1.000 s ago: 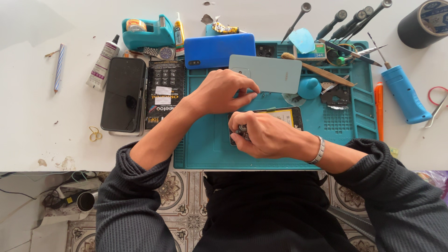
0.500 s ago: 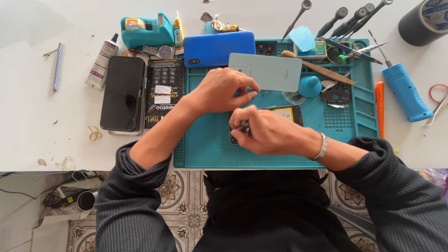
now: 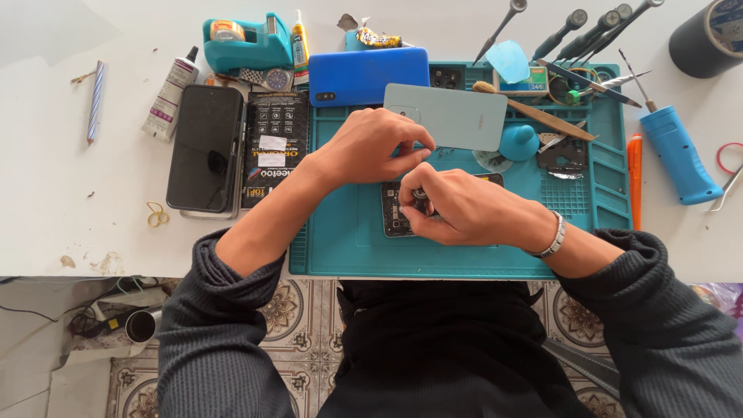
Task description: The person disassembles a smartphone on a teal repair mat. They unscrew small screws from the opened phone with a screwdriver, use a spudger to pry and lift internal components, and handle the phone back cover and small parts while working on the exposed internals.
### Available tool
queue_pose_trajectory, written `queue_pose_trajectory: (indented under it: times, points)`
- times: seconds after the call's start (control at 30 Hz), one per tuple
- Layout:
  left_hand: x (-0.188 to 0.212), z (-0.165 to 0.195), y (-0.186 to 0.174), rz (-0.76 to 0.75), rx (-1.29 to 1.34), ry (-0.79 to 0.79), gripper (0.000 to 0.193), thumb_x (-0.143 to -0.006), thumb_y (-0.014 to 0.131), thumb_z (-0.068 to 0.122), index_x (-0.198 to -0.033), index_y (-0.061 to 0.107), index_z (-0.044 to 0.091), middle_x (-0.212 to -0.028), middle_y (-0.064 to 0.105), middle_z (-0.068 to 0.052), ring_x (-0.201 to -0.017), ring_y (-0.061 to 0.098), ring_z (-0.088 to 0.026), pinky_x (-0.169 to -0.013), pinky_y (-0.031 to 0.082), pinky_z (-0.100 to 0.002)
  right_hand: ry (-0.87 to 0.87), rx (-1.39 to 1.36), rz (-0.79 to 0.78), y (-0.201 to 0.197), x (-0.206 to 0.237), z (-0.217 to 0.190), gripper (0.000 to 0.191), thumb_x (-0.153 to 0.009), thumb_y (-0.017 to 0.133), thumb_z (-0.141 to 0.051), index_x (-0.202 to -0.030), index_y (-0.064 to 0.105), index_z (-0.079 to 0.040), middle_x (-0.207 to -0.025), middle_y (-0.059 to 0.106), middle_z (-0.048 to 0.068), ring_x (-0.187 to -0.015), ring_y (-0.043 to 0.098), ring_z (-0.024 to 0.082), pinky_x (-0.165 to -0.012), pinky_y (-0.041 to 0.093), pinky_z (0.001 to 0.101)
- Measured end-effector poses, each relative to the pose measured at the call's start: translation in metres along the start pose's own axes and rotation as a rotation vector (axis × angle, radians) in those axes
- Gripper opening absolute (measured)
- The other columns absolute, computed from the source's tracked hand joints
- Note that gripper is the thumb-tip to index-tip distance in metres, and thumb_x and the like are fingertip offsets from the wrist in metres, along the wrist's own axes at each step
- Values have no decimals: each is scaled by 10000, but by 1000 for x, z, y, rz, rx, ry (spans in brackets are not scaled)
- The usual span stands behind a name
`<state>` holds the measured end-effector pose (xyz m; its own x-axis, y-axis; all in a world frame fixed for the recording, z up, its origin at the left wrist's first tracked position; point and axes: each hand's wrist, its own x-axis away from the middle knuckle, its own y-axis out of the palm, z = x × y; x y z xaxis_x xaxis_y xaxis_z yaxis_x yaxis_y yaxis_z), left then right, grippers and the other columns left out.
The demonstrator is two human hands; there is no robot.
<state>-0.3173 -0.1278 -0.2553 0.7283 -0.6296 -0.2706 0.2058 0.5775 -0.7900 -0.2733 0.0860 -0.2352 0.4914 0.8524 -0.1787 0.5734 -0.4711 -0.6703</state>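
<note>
An opened dark phone [image 3: 393, 218] lies on the teal work mat [image 3: 340, 248], mostly covered by my right hand [image 3: 464, 209]. That hand pinches a small dark-tipped tool [image 3: 419, 193] over the phone's inside. My left hand [image 3: 368, 147] rests just above it with fingers curled, thumb tip close to my right fingers, beside the corner of a pale green back cover [image 3: 457, 116]. What my left fingers hold is hidden.
A blue phone [image 3: 368, 76] lies at the mat's top. A black phone [image 3: 205, 147] and a black box [image 3: 271, 147] lie to the left. Screwdrivers [image 3: 573, 23], a blue handle [image 3: 681, 155], a tape dispenser [image 3: 236, 42] and glue tubes [image 3: 170, 97] ring the mat.
My right hand has crept slightly up toward my left hand, and the two now nearly touch over the opened phone. Nothing else has moved.
</note>
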Motion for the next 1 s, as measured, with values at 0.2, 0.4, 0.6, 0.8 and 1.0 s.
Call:
queue_pose_trajectory:
  times: [0.2,0.4,0.6,0.8,1.0]
  points:
    - [0,2,-1,4,-2,2,144,-911,720,231,-989,791,134,-798,748,-27,-656,701,-209,-616,524,-363,88,46,-84,-6,2,-6,291,-907,751,-224,-937,508,-66,-705,669,50,-626,717,244,-523,559,367]
    - [0,0,-2,-7,-2,-19,142,-913,718,231,-992,792,139,-747,734,-5,-663,704,-197,-625,528,-352,-185,280,32,-9,-3,-18,338,-893,782,-178,-823,472,-63,-649,573,84,-623,622,334,-526,482,433]
    - [1,-6,-3,4,-9,-6,142,-911,727,233,-989,792,133,-803,753,-20,-662,706,-195,-632,531,-352,-313,161,23,-13,-8,-23,373,-614,652,-24,-921,442,-19,-932,632,129,-800,611,358,-690,512,448]
    - [4,-13,-6,-7,2,-11,145,-908,722,232,-991,791,135,-812,756,-25,-663,710,-196,-622,531,-350,-229,214,8,-12,-15,-19,322,-702,651,-4,-964,468,-41,-1027,647,89,-878,609,327,-809,516,451]
    - [13,-15,-12,6,4,-9,141,-903,721,224,-987,792,136,-807,755,-26,-670,711,-198,-623,530,-353,-230,217,47,-3,-22,-23,255,-838,676,-22,-979,466,-49,-1027,647,67,-899,625,299,-808,512,413]
